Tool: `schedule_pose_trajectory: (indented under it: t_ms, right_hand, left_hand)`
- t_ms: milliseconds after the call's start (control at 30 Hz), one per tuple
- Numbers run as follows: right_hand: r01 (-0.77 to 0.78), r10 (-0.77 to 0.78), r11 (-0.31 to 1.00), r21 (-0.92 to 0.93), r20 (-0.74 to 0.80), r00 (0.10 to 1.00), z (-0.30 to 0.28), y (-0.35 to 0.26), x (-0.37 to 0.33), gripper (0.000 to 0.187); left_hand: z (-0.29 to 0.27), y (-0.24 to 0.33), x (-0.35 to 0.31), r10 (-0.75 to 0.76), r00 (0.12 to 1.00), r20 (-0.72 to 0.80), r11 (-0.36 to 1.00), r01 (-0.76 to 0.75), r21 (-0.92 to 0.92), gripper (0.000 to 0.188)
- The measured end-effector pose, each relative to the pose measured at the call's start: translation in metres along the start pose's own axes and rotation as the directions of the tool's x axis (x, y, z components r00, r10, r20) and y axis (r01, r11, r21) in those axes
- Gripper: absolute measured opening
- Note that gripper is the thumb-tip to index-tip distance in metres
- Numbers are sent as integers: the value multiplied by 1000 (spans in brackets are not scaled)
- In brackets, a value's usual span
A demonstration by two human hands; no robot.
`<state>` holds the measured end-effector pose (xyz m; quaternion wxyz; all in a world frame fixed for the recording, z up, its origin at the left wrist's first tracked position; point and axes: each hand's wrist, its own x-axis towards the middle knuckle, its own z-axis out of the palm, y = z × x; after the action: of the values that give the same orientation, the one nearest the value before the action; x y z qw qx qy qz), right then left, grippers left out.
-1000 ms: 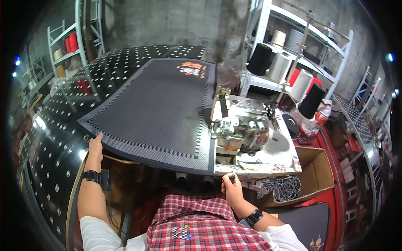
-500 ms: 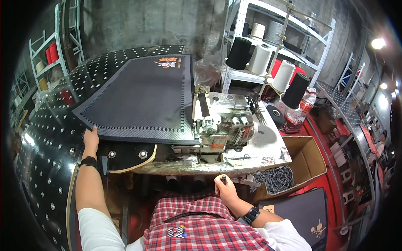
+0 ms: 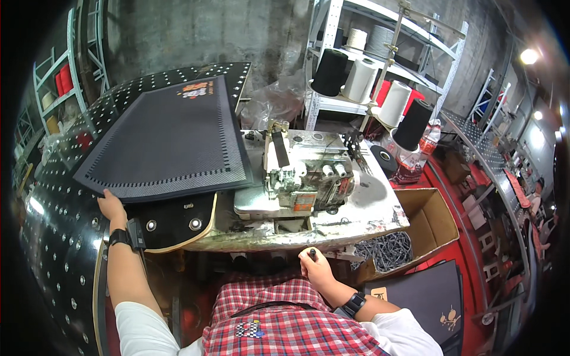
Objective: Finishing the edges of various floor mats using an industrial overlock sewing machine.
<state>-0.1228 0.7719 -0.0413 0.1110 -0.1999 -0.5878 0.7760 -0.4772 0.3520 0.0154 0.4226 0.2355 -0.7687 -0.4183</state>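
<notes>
A dark grey floor mat point(image 3: 160, 139) with a dashed border and a small coloured print at its far end lies on the black table, left of the sewing machine point(image 3: 309, 172). My left hand point(image 3: 111, 206) pinches its near left corner, thumb on top and the other fingers mostly hidden. The mat's right edge is apart from the machine's needle area. In front of the machine table, my right hand point(image 3: 317, 268) is closed around a small black object point(image 3: 313, 253); only its rounded end shows, so its kind is unclear.
The black table point(image 3: 59, 237) is dotted with metal studs. Thread cones point(image 3: 360, 82) stand behind the machine. To the right, a cardboard box point(image 3: 436, 228) holds dark trimmings point(image 3: 392, 252). More mats point(image 3: 421, 302) lie low beside my right arm. White shelving point(image 3: 386, 62) stands at the back.
My left hand has drawn the mat leftward, away from the sewing machine, opening a gap between them. My right hand keeps its hold on the black object. The view has shifted slightly.
</notes>
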Motion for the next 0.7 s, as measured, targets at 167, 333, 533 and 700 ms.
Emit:
schedule_pose_trajectory:
  t_ms: [167, 333, 533, 700]
  right_hand:
    - [-18, 19, 999, 30, -44, 999, -8, 0, 2, 13]
    - [-9, 9, 999, 40, -3, 1000, -8, 0, 0, 12]
    - [27, -29, 998, -52, -33, 999, -7, -7, -7, 18]
    - [46, -53, 994, -101, -70, 996, -17, -9, -16, 18]
  left_hand:
    - [-8, 8, 3, 55, 989, -134, 990, -37, 137, 52]
    - [-7, 34, -6, 663, 749, 2, 749, -663, 11, 40]
    - [-18, 167, -169, 691, 134, 710, 602, -650, -463, 43]
    - [14, 175, -233, 674, -102, 731, 326, -848, -419, 58]
